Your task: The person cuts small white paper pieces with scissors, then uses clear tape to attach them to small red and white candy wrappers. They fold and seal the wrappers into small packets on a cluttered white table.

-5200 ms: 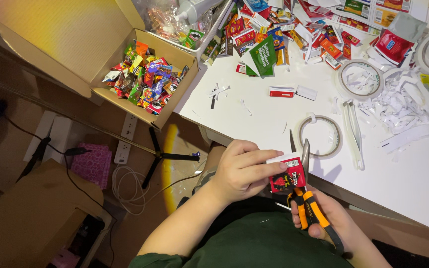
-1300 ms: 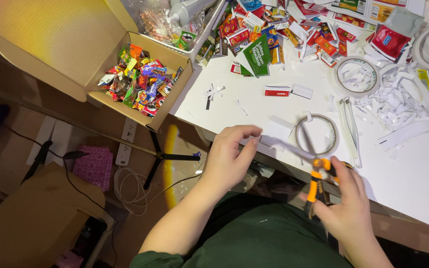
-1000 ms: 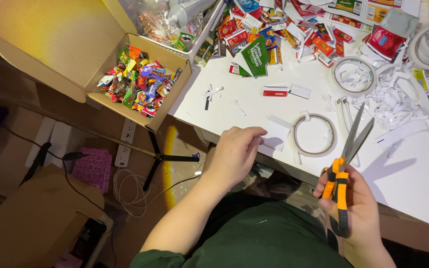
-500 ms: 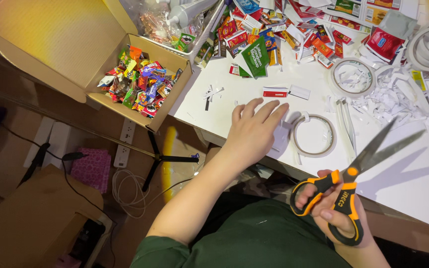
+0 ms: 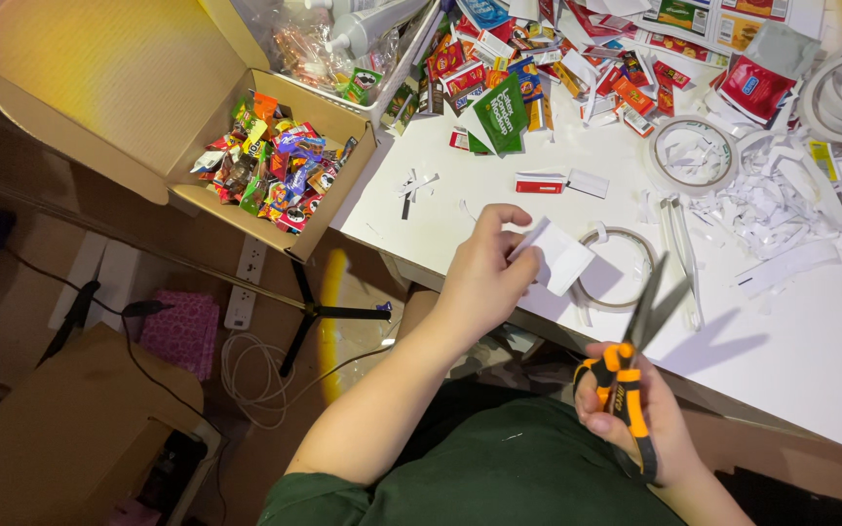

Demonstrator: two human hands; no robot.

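A craft workspace: white table (image 5: pixel 791 341) strewn with paper scraps (image 5: pixel 772 200), tape rolls (image 5: pixel 699 154).

Dark green short-sleeved shirt; forearms bare; hands bare, no gloves, rings or watch.

White paper piece (image 5: pixel 562 255): small, roughly rectangular, flat and blank, pinched at its left edge between thumb and fingers, lifted off the white table and tilted, right of frame centre. Its lower right corner overlaps the tape ring lying behind it.

Scissors (image 5: pixel 631 365): orange-and-black loop handles, dark metal blades. Lower right of centre, held clear of the table edge. Blades slightly parted, pointing up and right, tips near the tape ring, just right of the paper and not touching it. Their shadow falls on the table to the right.
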